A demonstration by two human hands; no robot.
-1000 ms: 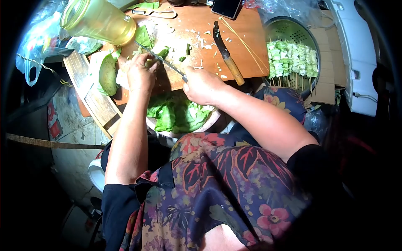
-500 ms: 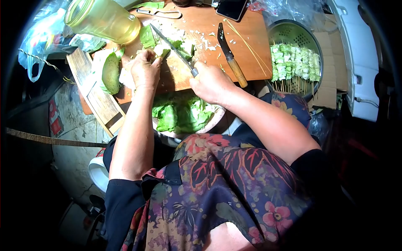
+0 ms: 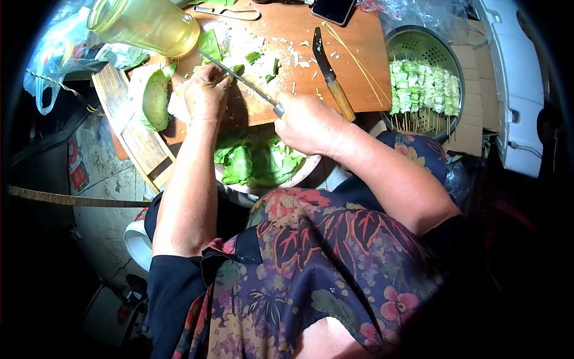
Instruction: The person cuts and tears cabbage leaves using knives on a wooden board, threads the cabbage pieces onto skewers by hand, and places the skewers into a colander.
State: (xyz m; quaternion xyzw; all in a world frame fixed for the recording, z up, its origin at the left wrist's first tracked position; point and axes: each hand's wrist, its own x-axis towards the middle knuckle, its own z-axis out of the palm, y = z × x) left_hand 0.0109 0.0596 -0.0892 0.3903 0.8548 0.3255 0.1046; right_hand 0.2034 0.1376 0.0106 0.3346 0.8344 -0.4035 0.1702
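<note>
My right hand (image 3: pixel 311 124) is wrapped round the handle of a long knife (image 3: pixel 242 80), its thin blade slanting up and left across the cutting board (image 3: pixel 281 24). Close to the blade, my left hand (image 3: pixel 205 94) has its fingers curled and pressed together; what they pinch is hidden beneath them. Green cabbage pieces (image 3: pixel 272 69) and pale scraps lie just beyond the blade. To the left of my left hand rests a larger cabbage chunk (image 3: pixel 156 100). Below both hands, a bowl (image 3: pixel 308 170) holds green cabbage leaves (image 3: pixel 254 164).
A second knife (image 3: pixel 326 66) and thin skewers (image 3: pixel 356 60) lie on the board's right. Skewered cabbage (image 3: pixel 424 90) fills part of a metal colander (image 3: pixel 451 57). A yellowish jar (image 3: pixel 149 27), a peeler (image 3: pixel 227 12), a phone (image 3: pixel 333 11) and a wooden slicer (image 3: pixel 134 128) surround the work.
The knife's blade has turned flatter, its tip lower and further left. My right hand has shifted slightly right and down. My left hand stays in nearly the same spot, fingers still closed.
</note>
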